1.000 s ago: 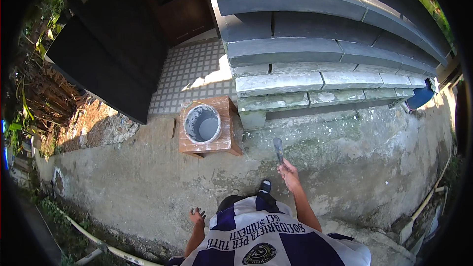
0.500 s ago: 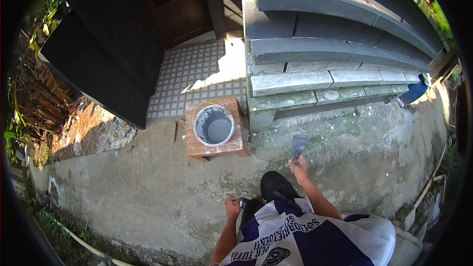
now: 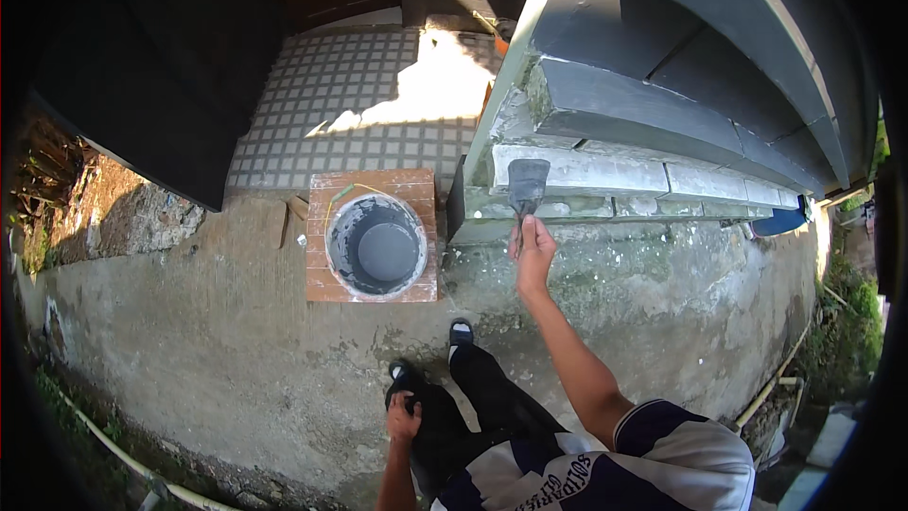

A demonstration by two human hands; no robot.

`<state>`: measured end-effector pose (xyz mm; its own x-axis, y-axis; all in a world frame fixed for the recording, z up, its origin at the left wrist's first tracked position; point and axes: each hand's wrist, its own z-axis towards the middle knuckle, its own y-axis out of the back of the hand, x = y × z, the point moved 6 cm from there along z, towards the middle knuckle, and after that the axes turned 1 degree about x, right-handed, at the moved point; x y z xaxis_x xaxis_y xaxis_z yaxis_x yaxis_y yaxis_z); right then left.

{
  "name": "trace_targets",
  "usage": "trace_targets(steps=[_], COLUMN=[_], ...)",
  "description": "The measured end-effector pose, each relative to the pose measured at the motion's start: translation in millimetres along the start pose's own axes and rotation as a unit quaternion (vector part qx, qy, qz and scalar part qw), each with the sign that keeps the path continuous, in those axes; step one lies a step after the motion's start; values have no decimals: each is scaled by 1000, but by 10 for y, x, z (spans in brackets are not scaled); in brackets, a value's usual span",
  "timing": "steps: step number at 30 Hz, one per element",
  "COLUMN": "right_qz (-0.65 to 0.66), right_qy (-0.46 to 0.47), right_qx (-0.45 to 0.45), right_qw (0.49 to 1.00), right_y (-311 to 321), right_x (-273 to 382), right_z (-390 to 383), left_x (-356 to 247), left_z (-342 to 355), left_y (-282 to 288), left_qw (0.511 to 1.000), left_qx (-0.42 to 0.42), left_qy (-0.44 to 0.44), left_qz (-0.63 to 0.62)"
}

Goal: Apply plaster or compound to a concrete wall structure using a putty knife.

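By the ledges [image 3: 643, 109], right hand [image 3: 534, 254] is gripping a brush [image 3: 528, 180], left hand [image 3: 404, 419] is hanging loose; upper ledges are showing grey, lower ones patchy white.

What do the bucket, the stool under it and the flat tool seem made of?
Bucket: likely plastic, matte, with a smooth pale rim under grey smears. Stool: probably wood, worn brown finish, straight seams between slats. Flat tool: dull dark-grey head; coated bristles or metal, I can't tell.

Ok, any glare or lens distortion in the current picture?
In the head view, the sunlit patch on the tiled floor burns out white, the dark panel sinks into near-black, the grey ledges bend near the rim; the right hand reads clearly.
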<state>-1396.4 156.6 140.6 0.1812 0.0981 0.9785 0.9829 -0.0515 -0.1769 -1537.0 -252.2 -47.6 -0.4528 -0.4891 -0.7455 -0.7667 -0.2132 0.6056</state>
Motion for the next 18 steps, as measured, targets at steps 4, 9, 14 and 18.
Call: trace_targets(steps=[4, 9, 14, 18], right_qz=[47, 66, 69, 76], right_qy=[44, 136, 182, 189], right_qx=[-45, -37, -57, -84], right_qw=[997, 988, 979, 975], right_y=[-400, -539, -602, -818], right_x=[-301, -280, -367, -217], right_z=[380, 720, 943, 992], left_x=[220, 502, 645, 789], left_z=[-17, -162, -52, -19], left_y=[-735, -1179, -1409, -1375], left_qw=[925, 793, 778, 832], left_qx=[71, 160, 145, 219], left_qy=[117, 308, 339, 283], left_qz=[-355, -501, -508, -424])
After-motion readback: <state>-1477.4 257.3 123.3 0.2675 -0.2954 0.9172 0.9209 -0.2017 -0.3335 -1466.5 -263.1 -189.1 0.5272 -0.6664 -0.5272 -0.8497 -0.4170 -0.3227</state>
